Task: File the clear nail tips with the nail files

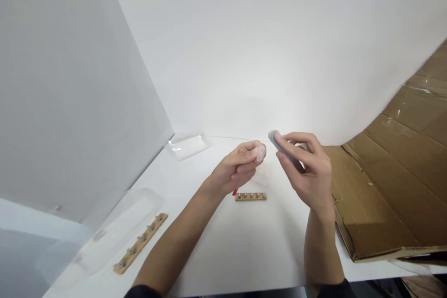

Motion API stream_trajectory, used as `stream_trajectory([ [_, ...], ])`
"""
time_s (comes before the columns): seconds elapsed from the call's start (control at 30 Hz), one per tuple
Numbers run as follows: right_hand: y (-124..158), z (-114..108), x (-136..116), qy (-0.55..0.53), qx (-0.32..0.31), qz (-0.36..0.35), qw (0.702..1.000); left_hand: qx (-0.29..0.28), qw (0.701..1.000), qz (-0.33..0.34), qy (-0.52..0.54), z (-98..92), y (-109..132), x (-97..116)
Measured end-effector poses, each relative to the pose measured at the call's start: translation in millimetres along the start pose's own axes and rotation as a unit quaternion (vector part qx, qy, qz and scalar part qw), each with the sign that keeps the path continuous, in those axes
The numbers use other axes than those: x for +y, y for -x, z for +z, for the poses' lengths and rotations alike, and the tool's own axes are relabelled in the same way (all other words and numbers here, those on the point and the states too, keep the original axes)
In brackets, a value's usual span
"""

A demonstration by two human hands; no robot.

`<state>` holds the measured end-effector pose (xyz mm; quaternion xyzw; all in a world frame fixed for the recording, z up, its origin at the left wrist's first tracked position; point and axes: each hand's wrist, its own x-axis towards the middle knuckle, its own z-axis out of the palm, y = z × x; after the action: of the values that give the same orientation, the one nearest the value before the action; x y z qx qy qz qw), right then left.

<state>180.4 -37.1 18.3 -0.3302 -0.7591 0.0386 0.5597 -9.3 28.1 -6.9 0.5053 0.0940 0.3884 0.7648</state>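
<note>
My right hand is raised over the white table, fingers wrapped round a flat grey oblong object held at an angle. My left hand is close beside it, fingers curled with the thumb pressed against them; what it pinches, if anything, I cannot make out. Beneath the hands lies a short wooden strip with metal studs, and a bit of something red peeks out from under my left hand.
A longer wooden strip with studs lies at the front left on a clear plastic tray. Another clear tray sits at the back left. Flattened brown cardboard covers the right side. White walls stand behind and left.
</note>
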Motion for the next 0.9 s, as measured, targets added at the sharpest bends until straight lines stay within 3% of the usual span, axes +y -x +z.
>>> stream_trajectory([
  [0.1,1,-1,1,-0.041,-0.05,-0.016,0.998,0.003,1.0,0.0,0.008,2.5,1,0],
  [0.2,2,-1,2,-0.036,-0.005,0.004,0.999,0.014,1.0,0.002,0.007,2.5,1,-1],
  [0.33,3,1,4,-0.079,-0.044,0.0,0.996,0.008,1.0,0.002,0.009,2.8,2,-4],
  [0.47,1,7,1,-0.057,0.038,0.016,0.998,0.005,1.0,0.026,-0.004,6.0,2,-5],
  [0.63,2,8,0,-0.067,0.001,0.056,0.996,0.078,0.992,0.08,-0.052,11.5,5,0],
  [0.73,3,8,0,-0.065,0.026,0.084,0.994,0.126,0.984,0.11,-0.069,15.2,6,4],
  [0.9,2,17,-4,-0.079,0.027,0.096,0.992,0.151,0.977,0.117,-0.094,18.5,6,2],
])
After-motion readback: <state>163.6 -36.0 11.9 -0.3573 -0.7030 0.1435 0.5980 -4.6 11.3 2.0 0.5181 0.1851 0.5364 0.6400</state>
